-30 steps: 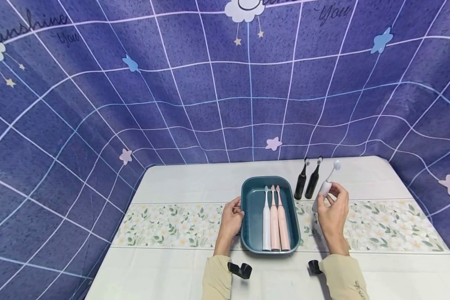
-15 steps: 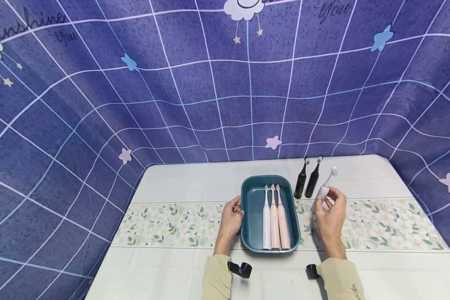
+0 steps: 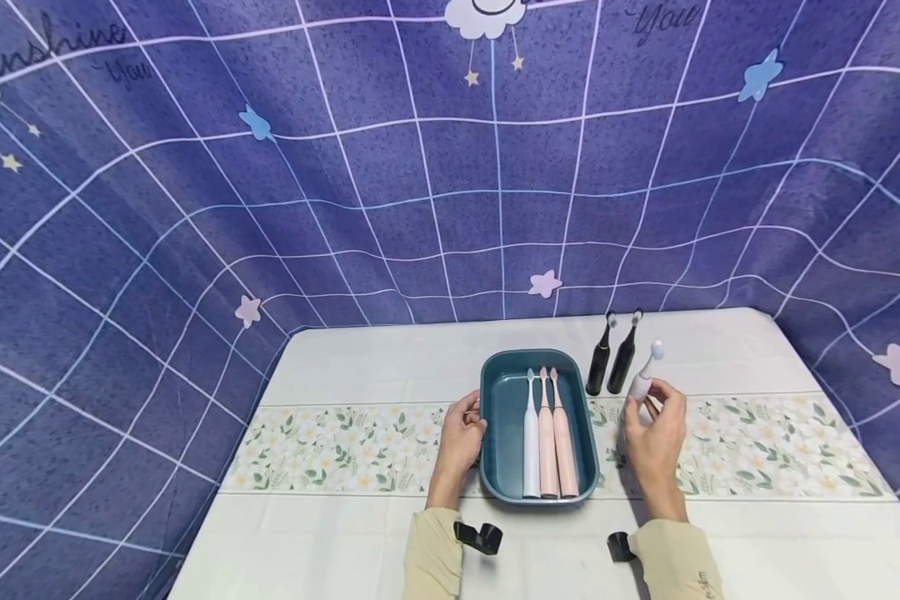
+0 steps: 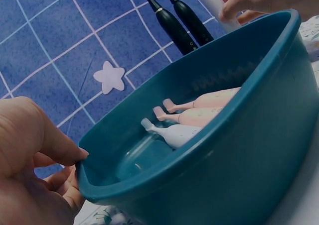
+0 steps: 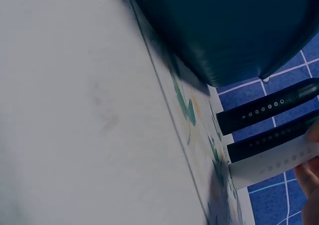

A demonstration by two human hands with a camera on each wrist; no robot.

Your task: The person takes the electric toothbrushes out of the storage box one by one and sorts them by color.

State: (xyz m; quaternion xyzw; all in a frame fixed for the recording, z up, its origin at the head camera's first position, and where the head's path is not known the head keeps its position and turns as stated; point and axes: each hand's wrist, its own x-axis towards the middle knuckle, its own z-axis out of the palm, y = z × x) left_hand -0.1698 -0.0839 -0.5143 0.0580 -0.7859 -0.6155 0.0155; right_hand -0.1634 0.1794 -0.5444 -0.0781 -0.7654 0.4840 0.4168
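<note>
My right hand grips a white electric toothbrush by its handle, brush head up and tilted right. In the right wrist view the white toothbrush has its base at the tabletop; I cannot tell whether it touches. My left hand pinches the left rim of a teal basin, thumb on top and fingers outside. In the basin lie a white electric toothbrush and two pink ones, side by side, heads toward the back. The left wrist view shows the left hand on the rim.
Two black electric toothbrushes stand upright just beyond the basin's right back corner, close to the held one. A white table with a floral strip lies underneath. A purple gridded curtain hangs behind the table.
My right hand has moved left and slightly toward me with the white electric toothbrush, nearer the black ones and the basin. My left hand has stayed on the rim.
</note>
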